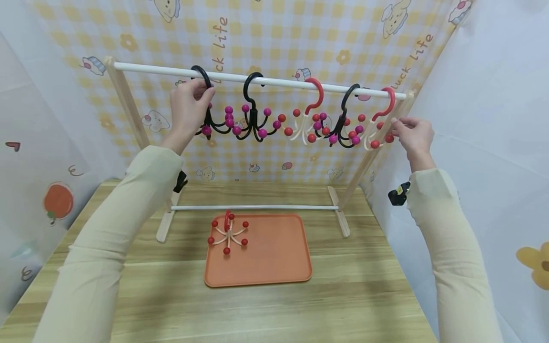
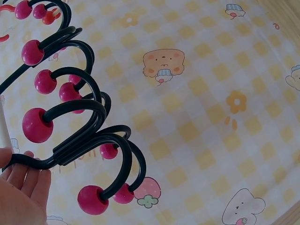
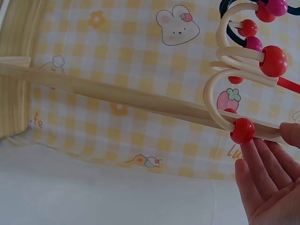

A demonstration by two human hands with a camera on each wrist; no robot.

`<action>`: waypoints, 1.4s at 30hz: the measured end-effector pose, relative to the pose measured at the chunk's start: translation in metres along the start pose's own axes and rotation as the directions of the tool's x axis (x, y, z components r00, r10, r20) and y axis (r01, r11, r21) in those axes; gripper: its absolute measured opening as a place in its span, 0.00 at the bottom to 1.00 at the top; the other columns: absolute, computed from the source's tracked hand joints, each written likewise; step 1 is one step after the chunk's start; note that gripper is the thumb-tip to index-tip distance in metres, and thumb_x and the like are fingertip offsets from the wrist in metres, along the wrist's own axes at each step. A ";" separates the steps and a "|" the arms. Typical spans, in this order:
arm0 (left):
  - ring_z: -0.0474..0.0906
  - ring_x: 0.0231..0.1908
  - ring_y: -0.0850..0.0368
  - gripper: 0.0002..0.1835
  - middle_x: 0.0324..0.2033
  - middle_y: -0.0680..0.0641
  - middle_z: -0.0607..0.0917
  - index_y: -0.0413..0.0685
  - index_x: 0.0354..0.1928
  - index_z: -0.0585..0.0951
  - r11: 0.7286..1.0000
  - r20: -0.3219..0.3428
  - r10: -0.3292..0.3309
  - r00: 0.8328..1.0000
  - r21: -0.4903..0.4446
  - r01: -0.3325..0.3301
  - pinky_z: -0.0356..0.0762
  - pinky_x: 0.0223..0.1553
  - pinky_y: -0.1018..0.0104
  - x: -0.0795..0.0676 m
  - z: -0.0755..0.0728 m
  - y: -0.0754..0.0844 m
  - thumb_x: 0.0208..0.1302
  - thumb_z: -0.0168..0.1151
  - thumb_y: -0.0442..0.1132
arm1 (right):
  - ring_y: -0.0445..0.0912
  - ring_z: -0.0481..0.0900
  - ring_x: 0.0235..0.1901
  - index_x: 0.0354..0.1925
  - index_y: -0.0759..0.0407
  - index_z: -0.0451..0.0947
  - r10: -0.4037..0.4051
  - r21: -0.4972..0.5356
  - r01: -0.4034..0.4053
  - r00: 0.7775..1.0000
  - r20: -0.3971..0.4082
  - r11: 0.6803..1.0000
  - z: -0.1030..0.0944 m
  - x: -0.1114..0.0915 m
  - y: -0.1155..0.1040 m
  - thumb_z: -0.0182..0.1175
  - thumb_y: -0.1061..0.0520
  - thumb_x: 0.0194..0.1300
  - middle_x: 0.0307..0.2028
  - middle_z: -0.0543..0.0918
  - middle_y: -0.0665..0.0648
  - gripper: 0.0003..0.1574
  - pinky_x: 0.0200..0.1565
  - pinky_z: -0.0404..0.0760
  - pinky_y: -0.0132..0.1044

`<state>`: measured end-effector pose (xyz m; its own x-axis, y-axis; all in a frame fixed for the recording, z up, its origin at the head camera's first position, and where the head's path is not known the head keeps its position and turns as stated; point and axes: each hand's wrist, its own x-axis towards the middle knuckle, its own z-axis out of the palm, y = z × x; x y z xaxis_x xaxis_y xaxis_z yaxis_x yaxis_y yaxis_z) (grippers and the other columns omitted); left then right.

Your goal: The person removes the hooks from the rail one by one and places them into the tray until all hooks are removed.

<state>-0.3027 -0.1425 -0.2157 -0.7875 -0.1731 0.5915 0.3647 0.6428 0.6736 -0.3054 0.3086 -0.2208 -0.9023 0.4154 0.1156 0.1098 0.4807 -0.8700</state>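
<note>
My left hand pinches the hook of a black claw hanger with magenta balls, at the left part of the white top rail. Along the rail to its right hang a black hanger, a red-hooked cream hanger, another black hanger and a second red-hooked hanger. My right hand holds the rack's right wooden post between thumb and fingers. Close beside those fingers is a red ball of the last hanger.
An orange tray rests on the wooden table, with one red-hooked cream hanger at its left. A lower white bar joins the rack's feet. Behind stands a yellow checked cloth.
</note>
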 end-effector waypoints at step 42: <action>0.79 0.36 0.55 0.16 0.36 0.44 0.83 0.40 0.39 0.80 0.994 0.167 0.066 0.984 -0.098 -0.050 0.72 0.42 0.66 -0.049 -0.019 -0.005 0.58 0.57 0.46 | 0.44 0.73 0.45 0.57 0.57 0.69 -0.006 0.018 0.006 1.000 0.001 1.000 0.000 -0.001 0.002 0.55 0.37 0.54 0.50 0.74 0.55 0.37 0.51 0.68 0.35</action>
<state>-0.2565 -0.1521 -0.2397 -0.8335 -0.0030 0.5525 0.4509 0.5743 0.6833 -0.3039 0.3094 -0.2230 -0.9032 0.4120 0.1202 0.0970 0.4688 -0.8780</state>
